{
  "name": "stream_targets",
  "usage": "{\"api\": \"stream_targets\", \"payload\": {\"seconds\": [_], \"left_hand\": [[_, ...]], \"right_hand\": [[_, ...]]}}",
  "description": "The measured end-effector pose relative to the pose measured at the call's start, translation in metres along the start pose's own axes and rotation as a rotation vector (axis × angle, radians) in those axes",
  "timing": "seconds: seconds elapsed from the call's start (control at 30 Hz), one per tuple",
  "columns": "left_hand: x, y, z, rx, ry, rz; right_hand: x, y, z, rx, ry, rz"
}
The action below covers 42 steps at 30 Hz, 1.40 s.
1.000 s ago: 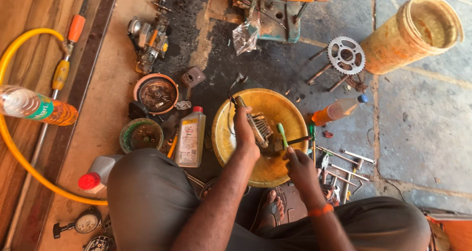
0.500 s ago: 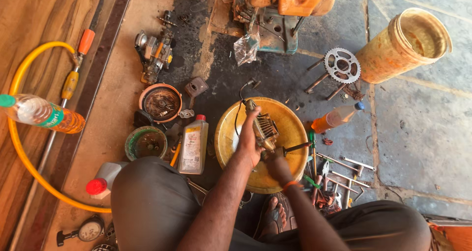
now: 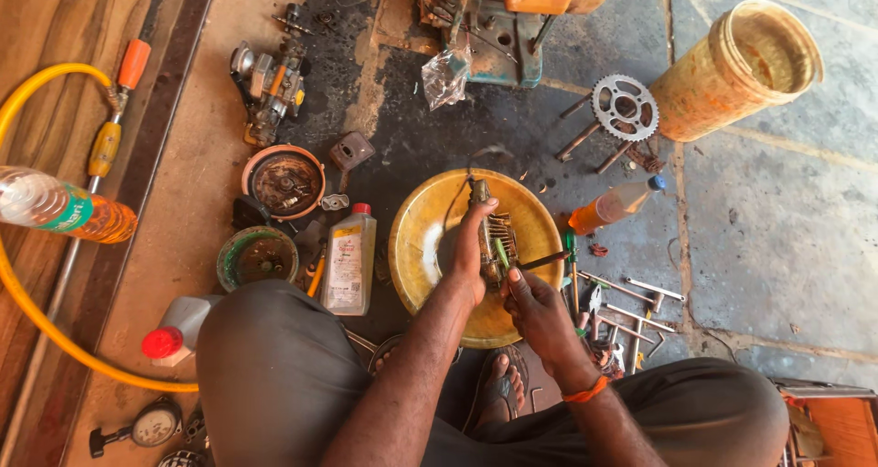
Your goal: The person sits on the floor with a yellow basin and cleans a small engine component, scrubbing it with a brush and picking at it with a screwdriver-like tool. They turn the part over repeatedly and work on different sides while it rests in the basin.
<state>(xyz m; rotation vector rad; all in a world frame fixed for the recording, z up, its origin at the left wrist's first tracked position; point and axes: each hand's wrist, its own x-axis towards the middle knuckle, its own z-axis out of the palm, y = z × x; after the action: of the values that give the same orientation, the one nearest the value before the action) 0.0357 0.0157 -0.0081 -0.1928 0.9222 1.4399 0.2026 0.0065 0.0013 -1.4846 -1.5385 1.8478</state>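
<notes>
My left hand (image 3: 468, 252) grips a small greasy finned engine part (image 3: 497, 238) over a yellow metal basin (image 3: 421, 238) on the floor. A green-handled brush (image 3: 502, 253) lies against the part's fins, with my right hand (image 3: 535, 307) closed on it from the near side. A dark rod (image 3: 547, 260) sticks out to the right of the part. An orange band circles my right wrist. My knees frame the basin on both sides.
Left of the basin stand a pale oil bottle (image 3: 349, 258), a green bowl (image 3: 257, 258), a brown bowl (image 3: 284, 182) and a red-capped jug (image 3: 178, 332). A sprocket (image 3: 625, 107), orange bucket (image 3: 736, 69), orange-filled bottle (image 3: 613, 205) and several wrenches (image 3: 622, 302) lie right. A yellow hose (image 3: 41, 311) loops at the left.
The right hand has moved in from the right of the basin onto the engine part. The left hand kept its grip. The camera shifted slightly.
</notes>
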Motion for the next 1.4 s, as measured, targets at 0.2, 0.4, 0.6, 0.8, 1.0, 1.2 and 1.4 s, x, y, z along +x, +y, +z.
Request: {"api": "stream_targets", "payload": {"seconds": [0.2, 0.4, 0.6, 0.8, 1.0, 1.2, 1.4], "left_hand": [[-0.001, -0.006, 0.003, -0.001, 0.038, -0.027], [-0.002, -0.005, 0.007, -0.036, 0.075, 0.072], [-0.006, 0.001, 0.000, 0.070, 0.050, -0.054], [-0.005, -0.004, 0.002, 0.091, 0.075, 0.052], [-0.004, -0.004, 0.002, 0.118, 0.008, -0.023], [-0.006, -0.004, 0.003, 0.161, 0.079, 0.053], [-0.008, -0.002, 0.005, 0.117, 0.031, 0.020]], "right_hand": [[-0.018, -0.011, 0.005, -0.965, 0.526, -0.461], [-0.005, 0.000, 0.009, -0.634, 0.355, -0.241], [0.001, 0.004, -0.019, -0.155, -0.005, -0.079], [-0.006, 0.008, -0.010, -0.818, 0.383, -0.359], [0.009, 0.024, -0.022, 0.533, -0.376, 0.190], [-0.006, 0.011, -0.023, -0.890, 0.399, -0.631], [-0.001, 0.018, -0.011, -0.062, -0.079, -0.181]]}}
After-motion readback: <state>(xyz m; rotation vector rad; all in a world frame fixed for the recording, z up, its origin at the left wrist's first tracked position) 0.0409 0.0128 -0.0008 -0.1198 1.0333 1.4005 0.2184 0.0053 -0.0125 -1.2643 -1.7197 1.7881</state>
